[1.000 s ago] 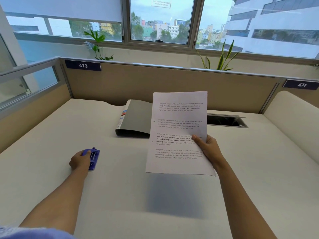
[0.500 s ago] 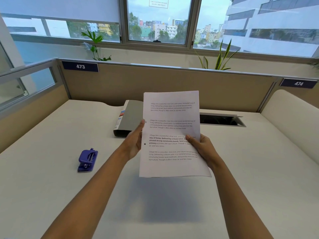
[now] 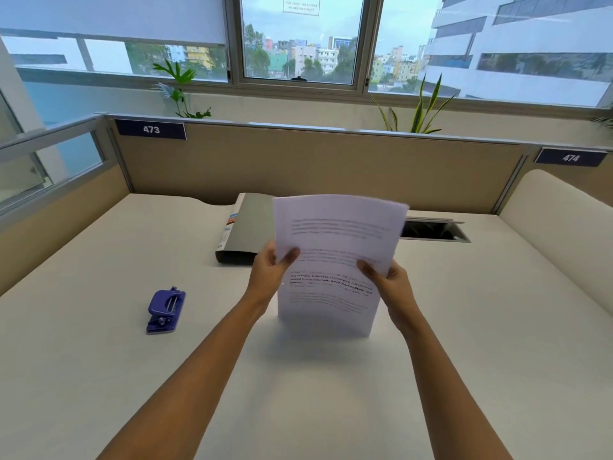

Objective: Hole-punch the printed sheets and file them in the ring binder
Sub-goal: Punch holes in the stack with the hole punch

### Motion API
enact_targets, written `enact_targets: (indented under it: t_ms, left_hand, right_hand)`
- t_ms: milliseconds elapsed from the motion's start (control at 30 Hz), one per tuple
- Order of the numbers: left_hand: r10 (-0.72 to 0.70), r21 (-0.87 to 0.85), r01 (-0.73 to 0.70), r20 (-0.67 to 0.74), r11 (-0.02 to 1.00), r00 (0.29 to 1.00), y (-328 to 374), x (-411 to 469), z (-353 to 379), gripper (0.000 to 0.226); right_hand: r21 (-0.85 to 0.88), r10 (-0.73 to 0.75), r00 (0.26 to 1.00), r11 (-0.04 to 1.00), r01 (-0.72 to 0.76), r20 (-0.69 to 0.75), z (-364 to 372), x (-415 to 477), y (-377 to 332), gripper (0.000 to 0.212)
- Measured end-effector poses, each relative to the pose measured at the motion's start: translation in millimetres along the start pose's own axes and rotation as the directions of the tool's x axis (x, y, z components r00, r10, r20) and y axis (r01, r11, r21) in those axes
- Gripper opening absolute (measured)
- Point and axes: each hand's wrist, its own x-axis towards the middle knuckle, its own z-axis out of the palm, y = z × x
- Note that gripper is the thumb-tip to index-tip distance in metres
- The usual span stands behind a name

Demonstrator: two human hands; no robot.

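I hold the printed sheets (image 3: 335, 240) upright over the middle of the white desk (image 3: 331, 393), their bottom edge down near the desk surface. My left hand (image 3: 268, 273) grips the left edge, thumb on the front. My right hand (image 3: 388, 283) grips the right edge the same way. The sheets are motion-blurred. A grey ring binder (image 3: 247, 227) lies closed behind them, partly hidden by the paper. The purple hole punch (image 3: 165, 310) sits alone on the desk to the left, apart from both hands.
A beige partition (image 3: 315, 167) with labels 473 and 474 closes off the back of the desk. An open cable slot (image 3: 431, 230) lies at the back right. A low divider (image 3: 557, 227) bounds the right side, a glass panel the left.
My left hand left the hole punch and took the left edge of the sheets. Both hands then lowered the sheets toward the desk.
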Motion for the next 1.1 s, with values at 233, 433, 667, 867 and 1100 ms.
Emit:
enact_targets:
  t_ms: [233,433,667,867,1100]
  left_hand:
    - [-0.003,0.07,0.006,-0.041,0.998,0.999,-8,-4,1,0.017]
    - [0.027,0.089,-0.024,-0.034,0.996,0.999,-3,0,2,0.01]
    - [-0.077,0.22,0.073,0.009,0.973,0.997,-32,-3,-8,0.027]
    - [-0.153,0.187,0.159,-0.044,0.969,0.987,-27,10,-1,0.022]
    - [-0.367,0.023,0.367,-0.014,0.93,0.93,-25,24,22,0.022]
  right_hand:
    - [-0.056,0.034,0.999,0.998,-0.034,0.01,-3,2,7,0.01]
    - [-0.034,0.023,1.0,0.999,-0.023,0.004,-5,4,8,0.012]
    - [-0.043,0.145,0.989,0.989,-0.143,0.035,-14,2,34,0.017]
    - [0.026,0.108,0.993,0.994,-0.107,-0.038,-19,11,31,0.022]
    - [-0.089,0.102,0.982,0.989,-0.117,-0.159,-32,21,44,0.017]
